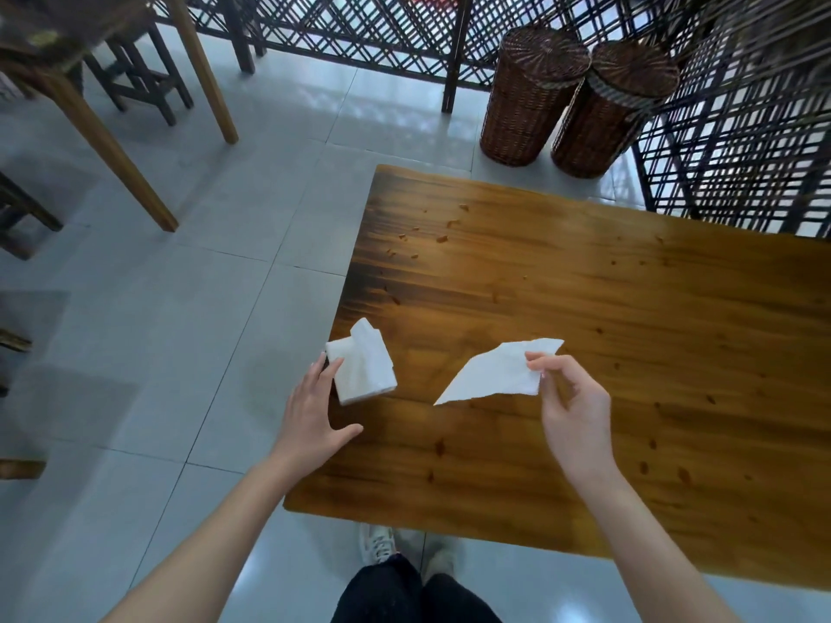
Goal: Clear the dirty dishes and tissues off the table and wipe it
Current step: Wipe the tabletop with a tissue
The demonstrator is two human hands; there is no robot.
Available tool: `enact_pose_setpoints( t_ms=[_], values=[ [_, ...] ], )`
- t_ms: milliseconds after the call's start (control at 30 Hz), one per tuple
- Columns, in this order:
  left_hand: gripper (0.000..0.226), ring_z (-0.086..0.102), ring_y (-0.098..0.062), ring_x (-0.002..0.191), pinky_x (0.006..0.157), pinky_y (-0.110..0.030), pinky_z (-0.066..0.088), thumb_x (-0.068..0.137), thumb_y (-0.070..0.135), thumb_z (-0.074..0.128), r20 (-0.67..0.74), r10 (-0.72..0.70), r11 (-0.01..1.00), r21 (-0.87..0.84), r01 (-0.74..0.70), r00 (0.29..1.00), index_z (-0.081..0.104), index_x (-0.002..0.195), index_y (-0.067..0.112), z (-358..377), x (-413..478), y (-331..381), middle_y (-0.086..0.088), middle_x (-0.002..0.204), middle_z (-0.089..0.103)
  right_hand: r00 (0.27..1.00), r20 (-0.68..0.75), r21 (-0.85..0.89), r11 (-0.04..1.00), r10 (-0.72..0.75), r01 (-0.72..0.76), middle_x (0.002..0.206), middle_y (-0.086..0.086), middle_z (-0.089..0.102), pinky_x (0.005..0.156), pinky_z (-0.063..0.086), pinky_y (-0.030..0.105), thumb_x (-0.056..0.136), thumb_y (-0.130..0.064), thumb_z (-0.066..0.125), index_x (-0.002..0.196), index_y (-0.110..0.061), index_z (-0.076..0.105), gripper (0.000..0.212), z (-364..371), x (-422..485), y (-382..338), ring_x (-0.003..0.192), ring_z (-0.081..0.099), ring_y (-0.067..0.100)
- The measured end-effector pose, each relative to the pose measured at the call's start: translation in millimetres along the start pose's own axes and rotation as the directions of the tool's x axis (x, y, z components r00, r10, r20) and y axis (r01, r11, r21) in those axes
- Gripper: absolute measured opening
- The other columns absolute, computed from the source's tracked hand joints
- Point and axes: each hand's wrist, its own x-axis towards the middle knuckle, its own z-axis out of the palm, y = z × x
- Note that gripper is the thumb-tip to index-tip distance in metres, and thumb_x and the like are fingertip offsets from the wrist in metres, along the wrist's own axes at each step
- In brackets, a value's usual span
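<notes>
Over the table, right hand with fingertip grip on tissue

1 view only: head cam, wide-angle, riding on the person and looking forward and steeply down over the near-left corner of the table. Left hand and right hand are sitting close, lower half; tissue just below centre. Baskets and lattice screen are sitting farther off along the top edge; shoes are showing at the bottom.
</notes>
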Motion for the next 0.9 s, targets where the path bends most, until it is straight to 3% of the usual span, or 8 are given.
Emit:
enact_pose_setpoints(
  t_ms=[167,300,367,467,567,700,800,900],
  values=[
    [0.096,0.023,-0.021,0.143,0.116,-0.042,0.025,0.074,0.038,0.080,0.068,-0.037,0.999,0.034,0.035,0.997,0.021,0.149,0.025,15.1,-32.5,7.5,0.001,0.158,0.020,0.992,0.059,-0.076,0.990,-0.113,0.118,0.097,-0.020,0.062,0.078,0.042,0.003,0.091,0.003,0.052,0.095,-0.018,0.062,0.024,-22.5,1.2,-3.0,0.093,0.056,-0.012],
    [0.093,0.016,-0.018,0.146,0.118,-0.039,0.021,0.076,0.044,0.076,0.224,-0.060,0.993,0.116,0.035,0.973,0.021,0.150,0.030,33.9,-53.8,9.3,0.006,0.158,0.020,0.953,0.141,-0.107,0.953,-0.268,0.283,0.094,0.004,0.066,0.070,0.046,0.012,0.092,0.004,0.048,0.095,-0.011,0.061,0.020,-38.4,5.7,-7.0,0.083,0.059,0.011],
    [0.091,0.012,-0.018,0.147,0.119,-0.040,0.016,0.079,0.044,0.074,0.267,-0.097,0.987,0.150,0.058,0.959,0.019,0.151,0.030,40.2,-61.5,9.4,0.006,0.159,0.016,0.938,0.231,-0.094,0.954,-0.259,0.286,0.090,0.005,0.065,0.065,0.043,0.010,0.093,0.004,0.049,0.095,-0.010,0.061,0.019,-33.5,3.2,-8.4,0.077,0.059,0.013],
    [0.090,0.008,-0.019,0.148,0.118,-0.040,0.011,0.082,0.041,0.071,0.279,-0.167,0.970,0.216,0.107,0.946,0.015,0.152,0.028,46.3,-70.7,8.4,0.004,0.161,0.009,0.912,0.361,-0.052,0.972,-0.194,0.227,0.088,0.001,0.062,0.063,0.037,0.004,0.094,0.002,0.049,0.094,-0.008,0.062,0.016,-9.2,-13.0,-4.0,0.072,0.053,-0.002],
    [0.092,0.007,-0.020,0.148,0.118,-0.040,0.011,0.082,0.039,0.071,0.278,-0.205,0.957,0.257,0.133,0.938,0.013,0.153,0.026,47.7,-76.5,5.9,0.003,0.161,0.007,0.919,0.378,-0.013,0.992,-0.108,0.122,0.090,-0.004,0.064,0.065,0.039,0.003,0.096,-0.006,0.048,0.096,-0.013,0.063,0.017,18.1,-35.8,11.3,0.072,0.053,-0.007],
    [0.090,0.009,-0.021,0.148,0.118,-0.040,0.016,0.083,0.038,0.071,0.269,-0.224,0.956,0.247,0.158,0.937,0.014,0.153,0.025,44.3,-81.2,4.8,0.003,0.161,0.008,0.892,0.450,-0.042,0.999,0.048,-0.033,0.105,-0.001,0.066,0.072,0.042,0.002,0.096,-0.006,0.049,0.100,-0.020,0.061,0.019,42.7,-65.7,39.2,0.092,0.060,0.004],
    [0.088,0.010,-0.021,0.148,0.119,-0.040,0.017,0.084,0.037,0.070,0.278,-0.222,0.960,0.231,0.159,0.935,0.015,0.152,0.025,43.3,-86.7,5.3,0.003,0.161,0.009,0.833,0.532,-0.128,0.987,0.150,-0.096,0.120,-0.001,0.064,0.098,0.043,0.017,0.095,-0.006,0.049,0.103,-0.020,0.062,0.021,51.5,-81.5,58.7,0.115,0.057,0.014],
    [0.086,0.010,-0.021,0.148,0.118,-0.039,0.019,0.085,0.036,0.069,0.290,-0.236,0.961,0.214,0.177,0.928,0.016,0.152,0.025,44.1,-92.8,5.6,0.003,0.161,0.010,0.860,0.466,-0.350,0.936,0.208,-0.037,0.129,-0.001,0.060,0.115,0.019,0.033,0.092,-0.007,0.052,0.109,-0.019,0.066,0.025,56.7,-87.1,73.2,0.130,0.046,0.018]
  ],
)
